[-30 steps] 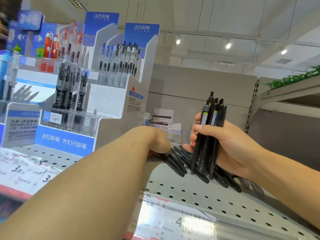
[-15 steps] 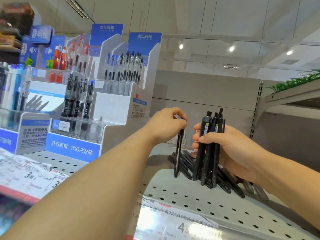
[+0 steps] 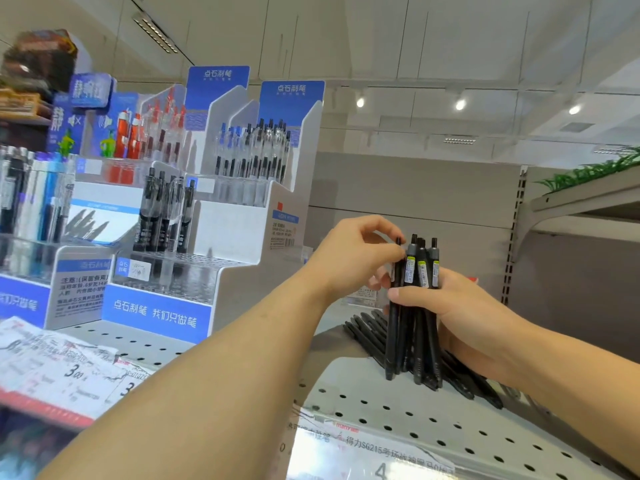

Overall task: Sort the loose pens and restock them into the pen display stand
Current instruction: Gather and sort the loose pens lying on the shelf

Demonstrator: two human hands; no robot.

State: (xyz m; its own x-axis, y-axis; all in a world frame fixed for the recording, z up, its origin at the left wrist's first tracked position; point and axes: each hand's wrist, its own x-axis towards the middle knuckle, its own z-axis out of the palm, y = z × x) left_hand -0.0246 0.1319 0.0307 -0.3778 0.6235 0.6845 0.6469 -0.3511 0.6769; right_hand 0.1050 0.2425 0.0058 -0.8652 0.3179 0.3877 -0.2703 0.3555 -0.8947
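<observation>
Right hand [image 3: 460,306] grips an upright bundle of black pens [image 3: 415,306], thumb wrapped across the front, tips pointing down just above the perforated shelf [image 3: 398,407]. Left hand [image 3: 349,258] pinches the top of a single black pen [image 3: 394,306], pressed against the bundle's left side. Loose pens [image 3: 367,332] lie on the shelf behind the bundle; the pen display stand [image 3: 239,216] stands on the shelf well left of the bundle.

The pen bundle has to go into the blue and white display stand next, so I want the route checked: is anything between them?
Nothing visible on the shelf between. The left hand and forearm, pinching one pen into the pen bundle the right hand grips, cross toward the display stand.
</observation>
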